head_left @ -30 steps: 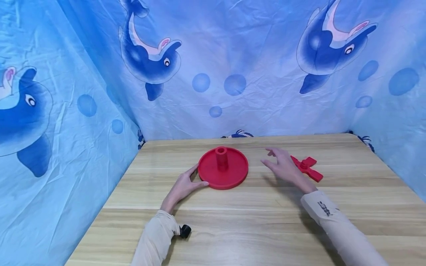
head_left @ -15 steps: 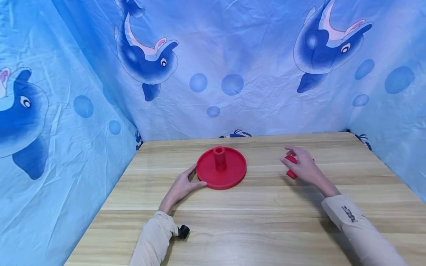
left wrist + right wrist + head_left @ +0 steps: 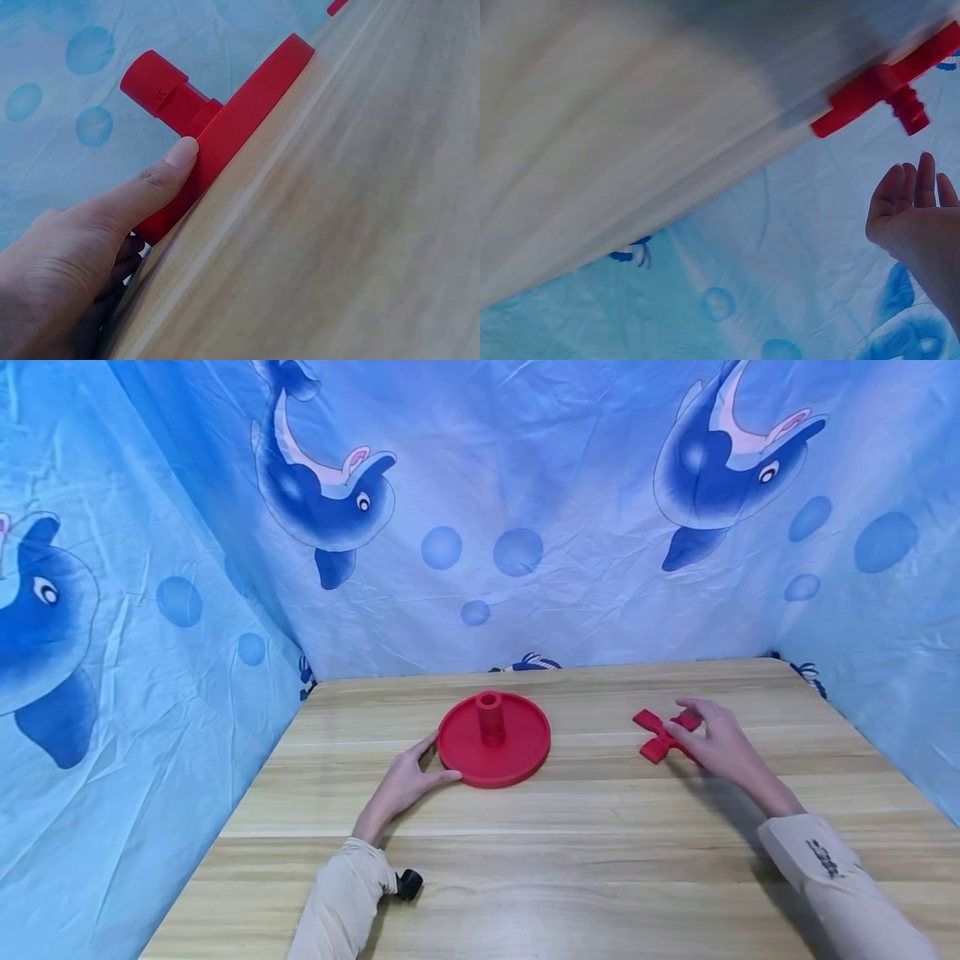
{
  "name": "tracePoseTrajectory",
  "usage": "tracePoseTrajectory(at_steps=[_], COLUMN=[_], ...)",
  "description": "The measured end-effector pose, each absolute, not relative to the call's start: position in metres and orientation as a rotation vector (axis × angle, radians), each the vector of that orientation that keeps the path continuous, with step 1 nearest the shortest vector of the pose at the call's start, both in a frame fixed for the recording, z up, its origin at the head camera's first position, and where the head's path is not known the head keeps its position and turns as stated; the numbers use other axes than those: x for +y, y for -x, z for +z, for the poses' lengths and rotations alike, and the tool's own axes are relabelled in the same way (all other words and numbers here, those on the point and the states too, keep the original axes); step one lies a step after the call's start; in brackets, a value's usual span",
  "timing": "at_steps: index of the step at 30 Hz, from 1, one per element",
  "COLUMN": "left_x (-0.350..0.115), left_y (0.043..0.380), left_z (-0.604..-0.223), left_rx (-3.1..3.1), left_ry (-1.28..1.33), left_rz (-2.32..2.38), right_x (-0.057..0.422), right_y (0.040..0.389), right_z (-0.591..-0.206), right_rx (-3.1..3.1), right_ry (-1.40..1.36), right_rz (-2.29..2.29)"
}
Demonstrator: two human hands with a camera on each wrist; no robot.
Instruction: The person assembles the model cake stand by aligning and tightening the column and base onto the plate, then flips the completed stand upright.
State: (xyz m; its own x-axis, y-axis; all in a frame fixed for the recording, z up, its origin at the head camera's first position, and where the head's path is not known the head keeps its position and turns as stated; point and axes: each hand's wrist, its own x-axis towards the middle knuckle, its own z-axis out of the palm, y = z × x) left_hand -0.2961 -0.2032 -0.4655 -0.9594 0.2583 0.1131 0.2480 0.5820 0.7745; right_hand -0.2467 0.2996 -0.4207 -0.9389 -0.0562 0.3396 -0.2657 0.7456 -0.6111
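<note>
In the head view a round red base [image 3: 517, 752] with a raised rim lies on the table. A hollow red post [image 3: 491, 718] stands upright at its middle. My left hand [image 3: 401, 789] grips the base's near-left edge; in the left wrist view the thumb [image 3: 161, 176] presses on the rim, the other fingers mostly hidden behind. A red cross-shaped piece [image 3: 654, 750] with flat arms lies farther right. My right hand [image 3: 723, 743] is over its right part, hiding some of it. In the right wrist view the piece's ridged peg [image 3: 907, 111] points up, apart from my loosely bent fingers [image 3: 925, 180].
The wooden table [image 3: 525, 860] runs back to a blue curtain [image 3: 585, 610] printed with dolphins, which also closes in the left and right sides. A small black device [image 3: 408, 885] sits on the left sleeve.
My right hand has moved right, from beside the cross-shaped piece to over its right part. My left hand stays on the base. The head view has shifted slightly.
</note>
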Motion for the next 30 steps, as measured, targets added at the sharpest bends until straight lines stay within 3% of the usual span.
tracePoseTrajectory(at_steps=[30], left_x=[-0.203], left_y=[0.296], left_z=[-0.465], left_rx=[2.803], left_ry=[-0.469], left_rz=[1.358], right_x=[0.339], right_y=[0.230], right_z=[-0.446], right_rx=[-2.882], right_ry=[-0.152], right_rz=[0.829])
